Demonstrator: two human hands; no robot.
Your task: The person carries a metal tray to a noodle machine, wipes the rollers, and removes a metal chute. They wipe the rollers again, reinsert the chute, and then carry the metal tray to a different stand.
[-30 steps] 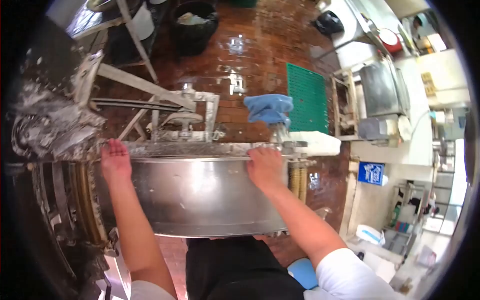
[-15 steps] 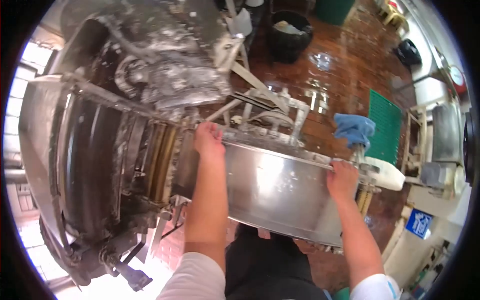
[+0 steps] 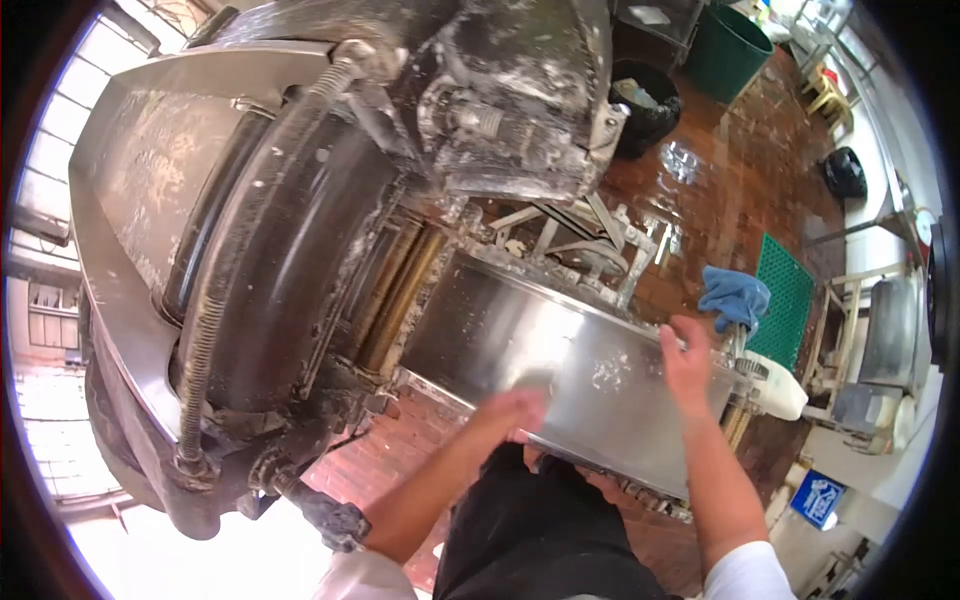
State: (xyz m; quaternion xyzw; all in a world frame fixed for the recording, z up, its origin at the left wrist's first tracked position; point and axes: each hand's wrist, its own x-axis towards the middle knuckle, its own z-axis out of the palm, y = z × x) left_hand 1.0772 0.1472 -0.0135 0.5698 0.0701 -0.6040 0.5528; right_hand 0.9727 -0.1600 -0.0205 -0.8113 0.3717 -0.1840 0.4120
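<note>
A smooth metal plate (image 3: 490, 310) spans the middle of the head view, in front of my body, with pale specks on its right part. Over its near edge is my left hand (image 3: 510, 412), smeared by motion, so its fingers cannot be made out. At the plate's right end, my right hand (image 3: 688, 368) is open, thumb and fingers apart, with nothing in it. Left of the plate are brass-coloured rollers (image 3: 400, 295) and a large dark roller (image 3: 285, 260) of the same worn machine. A blue cloth (image 3: 735, 297) hangs just beyond my right hand.
A white container (image 3: 775, 388) is at the plate's right end. Behind it lies a green mat (image 3: 785, 300) on the wet brown tiled floor (image 3: 720, 200). Black-lined (image 3: 645, 105) and green bins (image 3: 728, 52) stand at the back. A motor housing (image 3: 520, 130) overhangs the far left.
My left hand has left the plate's far left corner and come down to its near edge. My right hand has lifted and opened off the far edge. The view has shifted toward the machine.
</note>
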